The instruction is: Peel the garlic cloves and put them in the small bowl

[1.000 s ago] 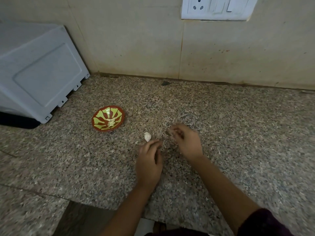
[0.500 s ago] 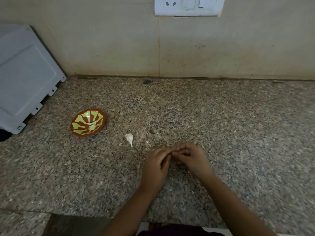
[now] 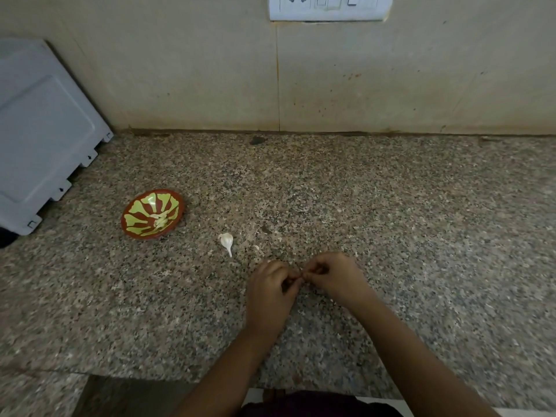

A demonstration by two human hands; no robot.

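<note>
My left hand [image 3: 270,291] and my right hand [image 3: 334,276] meet fingertip to fingertip over the granite counter [image 3: 391,221], fingers curled around something small between them that is mostly hidden. One unpeeled white garlic clove [image 3: 226,240] lies on the counter up and to the left of my hands. Farther left sits the small red bowl with a yellow-green pattern [image 3: 141,206], and pale peeled garlic pieces [image 3: 159,221] lie inside it.
A grey appliance [image 3: 45,130] stands at the left against the tiled wall. A white socket and switch plate [image 3: 328,7] is on the wall above. Small bits of skin [image 3: 257,247] lie near the clove. The counter's front edge runs just below my forearms.
My right hand drew back from the counter toward me and met my left hand; both now pinch together. The view shifted right, so the bowl and clove sit farther left.
</note>
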